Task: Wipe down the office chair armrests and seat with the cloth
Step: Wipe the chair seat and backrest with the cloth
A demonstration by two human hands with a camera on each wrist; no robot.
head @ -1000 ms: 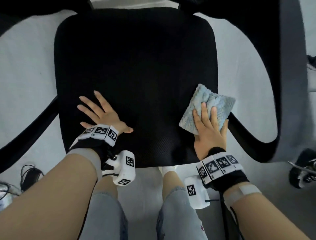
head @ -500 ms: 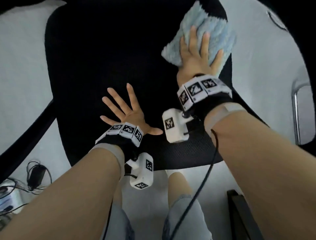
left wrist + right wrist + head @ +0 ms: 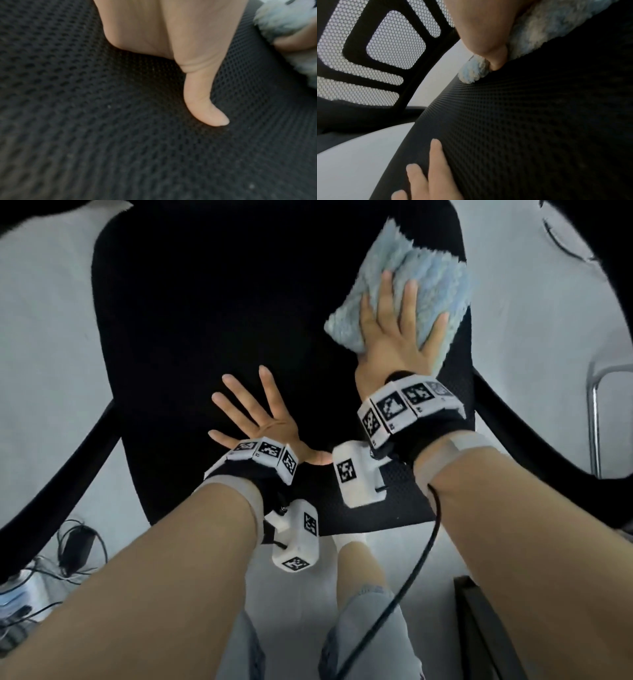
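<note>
One light-blue cloth (image 3: 424, 285) lies on the black seat (image 3: 205, 320), near its right edge. The right hand (image 3: 397, 333) presses it with flat fingers; the left hand (image 3: 263, 422) rests splayed, apparently flat, holding nothing. Two armrests (image 3: 61, 470) flank the seat.

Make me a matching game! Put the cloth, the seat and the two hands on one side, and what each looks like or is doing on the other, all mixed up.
1. cloth
2. seat
3. left hand
4. right hand

A. black mesh
B. presses the cloth flat
C. fluffy, light blue
D. fingers spread, resting bare on the seat

Pairs: 1-C, 2-A, 3-D, 4-B
</note>
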